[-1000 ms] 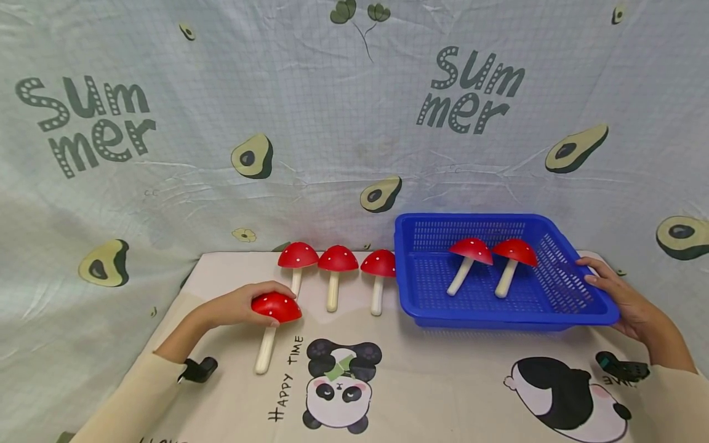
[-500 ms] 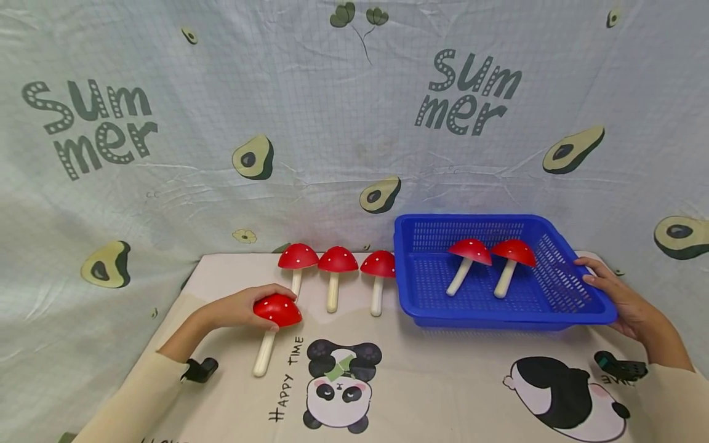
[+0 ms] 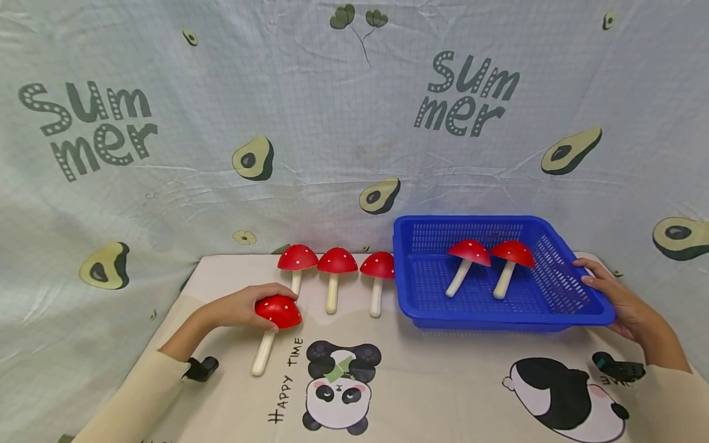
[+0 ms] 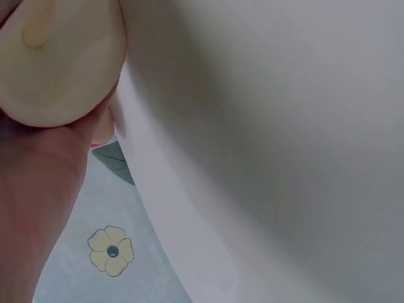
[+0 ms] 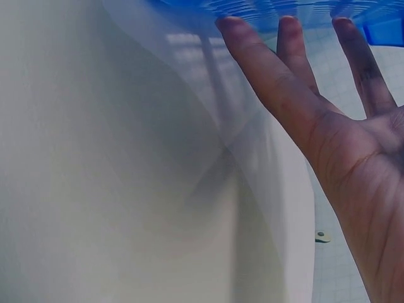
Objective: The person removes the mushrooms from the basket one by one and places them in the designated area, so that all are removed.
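In the head view my left hand [image 3: 244,306] grips the red cap of a toy mushroom [image 3: 281,312]; its pale stem points toward the near edge. The left wrist view shows the cap's cream underside [image 4: 60,69] close up beside the palm. At the right, my right hand [image 3: 623,307] touches the right rim of a blue plastic basket [image 3: 515,319]. Seen from the right wrist, its spread, fairly straight fingers [image 5: 271,79] meet the outside of the basket. Two mushrooms, one left [image 3: 469,252] and one right [image 3: 512,254], lie inside the basket.
Three more red-capped mushrooms lie in a row behind the left hand: left [image 3: 298,257], middle [image 3: 337,261] and right [image 3: 378,266], the last beside the basket. The table cover [image 3: 432,381] has printed pandas. A printed cloth [image 3: 310,98] hangs behind the table.
The left hand and its mushroom have shifted very slightly to the right, the stem end slightly leftward. The right hand and basket keep their places apart from a slight shift of view.
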Demonstrator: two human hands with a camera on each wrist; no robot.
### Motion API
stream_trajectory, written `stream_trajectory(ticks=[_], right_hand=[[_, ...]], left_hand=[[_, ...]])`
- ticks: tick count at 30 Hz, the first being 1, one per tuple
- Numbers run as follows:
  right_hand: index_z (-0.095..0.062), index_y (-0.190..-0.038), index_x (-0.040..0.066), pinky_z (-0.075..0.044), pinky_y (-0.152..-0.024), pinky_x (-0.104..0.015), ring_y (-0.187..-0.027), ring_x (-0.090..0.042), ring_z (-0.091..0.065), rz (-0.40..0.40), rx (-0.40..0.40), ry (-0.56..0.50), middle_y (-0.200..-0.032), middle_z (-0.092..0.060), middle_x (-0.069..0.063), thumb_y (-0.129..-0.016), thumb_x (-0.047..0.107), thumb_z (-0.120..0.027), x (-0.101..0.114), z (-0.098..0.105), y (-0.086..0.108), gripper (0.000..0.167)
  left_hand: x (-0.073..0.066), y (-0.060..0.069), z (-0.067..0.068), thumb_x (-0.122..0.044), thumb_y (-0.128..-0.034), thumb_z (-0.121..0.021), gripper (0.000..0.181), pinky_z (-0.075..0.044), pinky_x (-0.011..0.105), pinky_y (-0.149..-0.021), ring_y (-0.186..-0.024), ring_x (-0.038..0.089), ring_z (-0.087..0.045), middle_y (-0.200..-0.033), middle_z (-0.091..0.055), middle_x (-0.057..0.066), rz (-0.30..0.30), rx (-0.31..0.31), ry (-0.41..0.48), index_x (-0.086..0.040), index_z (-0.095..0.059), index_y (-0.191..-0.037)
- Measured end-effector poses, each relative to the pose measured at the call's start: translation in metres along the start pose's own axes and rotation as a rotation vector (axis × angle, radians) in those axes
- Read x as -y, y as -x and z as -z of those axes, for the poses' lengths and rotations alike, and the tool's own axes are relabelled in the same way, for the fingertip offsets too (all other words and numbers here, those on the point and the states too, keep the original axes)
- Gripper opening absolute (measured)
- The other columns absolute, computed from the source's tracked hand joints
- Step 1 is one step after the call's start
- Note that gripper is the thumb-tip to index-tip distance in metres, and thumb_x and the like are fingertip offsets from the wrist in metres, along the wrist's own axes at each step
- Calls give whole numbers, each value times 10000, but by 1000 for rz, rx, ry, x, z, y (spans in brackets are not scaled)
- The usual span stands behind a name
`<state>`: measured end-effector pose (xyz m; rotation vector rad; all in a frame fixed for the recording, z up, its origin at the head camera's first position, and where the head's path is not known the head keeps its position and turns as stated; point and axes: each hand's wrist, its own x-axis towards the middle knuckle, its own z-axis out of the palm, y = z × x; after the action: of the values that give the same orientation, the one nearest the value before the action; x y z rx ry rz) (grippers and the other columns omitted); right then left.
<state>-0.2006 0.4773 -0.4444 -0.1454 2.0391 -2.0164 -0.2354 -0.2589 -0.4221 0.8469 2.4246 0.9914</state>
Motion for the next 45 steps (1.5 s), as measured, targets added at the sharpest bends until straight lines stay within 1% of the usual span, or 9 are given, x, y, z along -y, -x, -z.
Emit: stream_trajectory(ticks=[6,13,17,22,31,34,37,41,45], right_hand=[[-382,-1373,507,-619,-719,-469,-921,-215,-716,-9,1,4,-1145,-588,157,-1111,267,-312,1,0,-2,362],[-385,-1368,489,-618,-712,-473,-915,-227,-721,-2,9,-23,-1139,-604,138,-1112,255,-306,2,0,-1,356],[-388,-1364,495,-619,-711,-473,-912,-224,-721,-10,1,-14,-1133,-604,146,-1111,258,-312,2,-1,-1,355],[-386,-1367,497,-618,-711,-477,-912,-225,-722,-12,-2,-15,-1135,-605,151,-1110,263,-317,3,-2,-1,354],[-394,-1362,496,-619,-714,-470,-917,-215,-720,-8,0,-18,-1141,-606,151,-1108,259,-320,4,-1,-2,355],[-389,-1360,509,-618,-718,-473,-917,-209,-717,-20,-11,-5,-1136,-597,161,-1106,272,-328,4,0,-2,352],[-387,-1359,513,-618,-716,-474,-914,-208,-717,-29,-20,2,-1129,-597,161,-1106,276,-327,4,1,-2,352],[-390,-1365,505,-619,-719,-471,-915,-216,-717,-27,-12,-9,-1131,-602,149,-1110,262,-324,3,2,0,358],[-392,-1361,506,-620,-722,-466,-917,-217,-712,-29,-3,-15,-1132,-596,140,-1112,259,-317,4,1,1,359]], left_hand=[[-2,1,-1,-195,-828,-824,606,-539,388,-876,-1190,344,-525,-1299,-594,120,23,-42,40,-102,-574,-1372],[-8,4,-1,-226,-840,-816,661,-536,386,-890,-1242,367,-494,-1364,-546,138,64,-46,71,-162,-526,-1430],[-8,6,0,-309,-895,-755,636,-529,380,-915,-1293,368,-459,-1420,-510,137,96,-65,83,-191,-492,-1461],[-6,9,4,-297,-965,-676,571,-528,380,-941,-1310,387,-456,-1431,-510,169,85,-100,94,-112,-478,-1468],[-4,18,10,-246,-979,-659,577,-526,377,-955,-1351,461,-430,-1467,-484,182,88,-61,150,-65,-449,-1484],[-4,18,12,-246,-982,-651,562,-529,391,-952,-1360,476,-417,-1469,-481,193,75,-83,134,-69,-456,-1479],[-10,13,14,-205,-982,-652,525,-536,461,-975,-1356,484,-425,-1463,-485,211,25,-134,102,-61,-482,-1456],[-26,-1,15,-126,-963,-667,473,-496,562,-1020,-1319,471,-477,-1425,-526,209,-78,-225,40,-37,-529,-1407],[-46,-18,15,-121,-954,-679,436,-485,579,-1026,-1285,411,-525,-1382,-576,148,-152,-279,-5,-61,-568,-1371]])
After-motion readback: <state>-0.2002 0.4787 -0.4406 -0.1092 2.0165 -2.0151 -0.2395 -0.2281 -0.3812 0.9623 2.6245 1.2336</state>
